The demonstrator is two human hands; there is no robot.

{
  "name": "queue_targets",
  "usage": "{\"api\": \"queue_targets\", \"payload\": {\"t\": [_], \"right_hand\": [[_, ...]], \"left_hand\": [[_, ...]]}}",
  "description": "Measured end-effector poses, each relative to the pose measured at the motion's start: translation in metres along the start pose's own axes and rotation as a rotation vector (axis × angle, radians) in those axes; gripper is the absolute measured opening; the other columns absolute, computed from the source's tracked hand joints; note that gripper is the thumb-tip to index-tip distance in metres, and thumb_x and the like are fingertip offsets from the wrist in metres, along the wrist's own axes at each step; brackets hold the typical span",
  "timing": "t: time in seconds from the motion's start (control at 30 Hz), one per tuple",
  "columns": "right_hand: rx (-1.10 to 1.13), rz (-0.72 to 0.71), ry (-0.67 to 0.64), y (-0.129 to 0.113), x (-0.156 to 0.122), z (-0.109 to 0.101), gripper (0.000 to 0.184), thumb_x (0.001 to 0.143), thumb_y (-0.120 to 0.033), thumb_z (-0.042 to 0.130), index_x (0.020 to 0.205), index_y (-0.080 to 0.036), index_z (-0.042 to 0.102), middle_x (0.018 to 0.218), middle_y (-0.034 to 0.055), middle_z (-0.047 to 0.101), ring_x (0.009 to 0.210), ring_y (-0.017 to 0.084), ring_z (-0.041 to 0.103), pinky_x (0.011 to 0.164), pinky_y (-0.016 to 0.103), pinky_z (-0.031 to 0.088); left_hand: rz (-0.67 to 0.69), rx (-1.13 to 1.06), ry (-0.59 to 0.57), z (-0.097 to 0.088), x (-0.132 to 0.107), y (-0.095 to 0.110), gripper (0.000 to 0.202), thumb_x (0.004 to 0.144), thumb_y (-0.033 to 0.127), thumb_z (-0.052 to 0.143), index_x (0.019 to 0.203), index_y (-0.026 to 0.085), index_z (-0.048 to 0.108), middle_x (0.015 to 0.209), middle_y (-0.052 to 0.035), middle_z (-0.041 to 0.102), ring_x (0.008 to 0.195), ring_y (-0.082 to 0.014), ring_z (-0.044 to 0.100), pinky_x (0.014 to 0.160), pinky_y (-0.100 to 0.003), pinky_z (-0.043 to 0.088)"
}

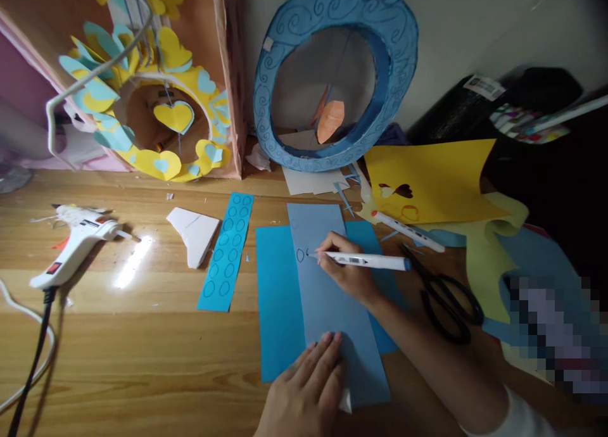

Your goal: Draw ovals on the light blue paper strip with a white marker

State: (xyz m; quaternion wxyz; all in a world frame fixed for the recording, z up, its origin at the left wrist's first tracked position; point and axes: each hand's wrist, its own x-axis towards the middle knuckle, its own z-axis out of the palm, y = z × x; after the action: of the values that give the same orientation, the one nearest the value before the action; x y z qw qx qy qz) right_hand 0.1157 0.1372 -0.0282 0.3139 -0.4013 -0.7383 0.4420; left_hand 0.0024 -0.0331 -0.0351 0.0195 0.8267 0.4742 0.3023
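Observation:
My right hand (346, 267) is closed round a white marker (368, 260) with a blue cap end, its tip touching a grey-blue paper strip (327, 297) beside a small drawn oval. My left hand (308, 386) lies flat with fingers stretched out on the near end of that strip, pressing it down. The strip rests on a brighter blue sheet (278, 304) on the wooden table (142, 342).
A narrow blue strip covered with drawn ovals (227, 252) lies left of the sheets. A white glue gun (76, 237) with its cord sits far left. Black scissors (444, 294), a second marker (408, 229) and yellow paper (432, 180) lie right. A blue ring frame (332, 76) and a heart wreath (156, 95) stand behind.

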Motion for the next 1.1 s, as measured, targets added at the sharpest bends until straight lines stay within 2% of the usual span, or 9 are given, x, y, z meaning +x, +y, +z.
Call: {"api": "queue_targets", "payload": {"t": [0.1, 0.2, 0.33, 0.57, 0.77, 0.93, 1.1], "right_hand": [[0.020, 0.006, -0.017, 0.0018, -0.0001, -0.0023, 0.019, 0.079, -0.031, 0.055, 0.066, -0.021, 0.047, 0.062, -0.0025, 0.054, 0.055, 0.013, 0.048, 0.051, 0.024, 0.035], [0.034, 0.019, 0.022, 0.0039, -0.0001, -0.0034, 0.015, 0.079, -0.028, 0.052, 0.067, -0.021, 0.047, 0.062, -0.0030, 0.052, 0.056, 0.013, 0.049, 0.051, 0.024, 0.036], [0.034, 0.025, 0.084, 0.0039, 0.0001, -0.0030, 0.013, 0.083, -0.028, 0.050, 0.072, -0.021, 0.048, 0.066, -0.0024, 0.053, 0.060, 0.013, 0.050, 0.054, 0.024, 0.037], [0.003, 0.012, 0.066, 0.0015, -0.0002, -0.0001, 0.016, 0.085, -0.031, 0.051, 0.074, -0.020, 0.049, 0.071, -0.0009, 0.057, 0.065, 0.014, 0.054, 0.058, 0.025, 0.040], [-0.039, 0.001, 0.096, 0.0031, -0.0007, -0.0004, 0.015, 0.083, -0.025, 0.050, 0.069, -0.021, 0.046, 0.064, -0.0029, 0.050, 0.060, 0.014, 0.048, 0.056, 0.026, 0.034], [-0.003, -0.016, 0.042, 0.0027, -0.0023, -0.0032, 0.016, 0.080, -0.021, 0.048, 0.065, -0.021, 0.045, 0.059, -0.0044, 0.046, 0.057, 0.013, 0.044, 0.055, 0.026, 0.032], [0.064, -0.029, -0.010, 0.0008, 0.0021, -0.0013, 0.020, 0.083, -0.029, 0.049, 0.065, -0.021, 0.046, 0.060, -0.0040, 0.048, 0.056, 0.012, 0.046, 0.053, 0.025, 0.035]], "left_hand": [[0.008, 0.001, -0.012, -0.0007, 0.0007, -0.0001, 0.037, 0.097, 0.016, 0.027, 0.095, 0.013, 0.063, 0.112, -0.0063, 0.068, 0.105, -0.0166, 0.063, 0.082, -0.024, 0.056], [0.006, -0.002, -0.012, -0.0012, 0.0000, 0.0010, 0.037, 0.096, 0.015, 0.026, 0.096, 0.013, 0.063, 0.113, -0.0070, 0.068, 0.105, -0.0171, 0.063, 0.081, -0.025, 0.056], [0.006, -0.010, -0.015, -0.0013, -0.0004, 0.0016, 0.036, 0.096, 0.016, 0.028, 0.095, 0.013, 0.064, 0.113, -0.0073, 0.067, 0.106, -0.0176, 0.062, 0.082, -0.025, 0.056], [0.007, -0.010, -0.034, 0.0001, -0.0018, -0.0004, 0.037, 0.096, 0.014, 0.026, 0.098, 0.012, 0.064, 0.115, -0.0079, 0.067, 0.108, -0.0177, 0.061, 0.083, -0.025, 0.055], [0.001, -0.009, -0.039, -0.0001, -0.0032, 0.0014, 0.038, 0.096, 0.013, 0.027, 0.097, 0.013, 0.064, 0.117, -0.0074, 0.066, 0.109, -0.0170, 0.061, 0.084, -0.025, 0.055], [0.003, 0.004, -0.061, -0.0006, -0.0040, 0.0009, 0.039, 0.096, 0.015, 0.025, 0.100, 0.013, 0.064, 0.118, -0.0064, 0.065, 0.110, -0.0166, 0.060, 0.085, -0.025, 0.055], [0.023, 0.025, -0.075, -0.0009, -0.0055, -0.0021, 0.039, 0.096, 0.015, 0.025, 0.103, 0.015, 0.063, 0.120, -0.0053, 0.064, 0.111, -0.0154, 0.060, 0.085, -0.024, 0.054]]}}
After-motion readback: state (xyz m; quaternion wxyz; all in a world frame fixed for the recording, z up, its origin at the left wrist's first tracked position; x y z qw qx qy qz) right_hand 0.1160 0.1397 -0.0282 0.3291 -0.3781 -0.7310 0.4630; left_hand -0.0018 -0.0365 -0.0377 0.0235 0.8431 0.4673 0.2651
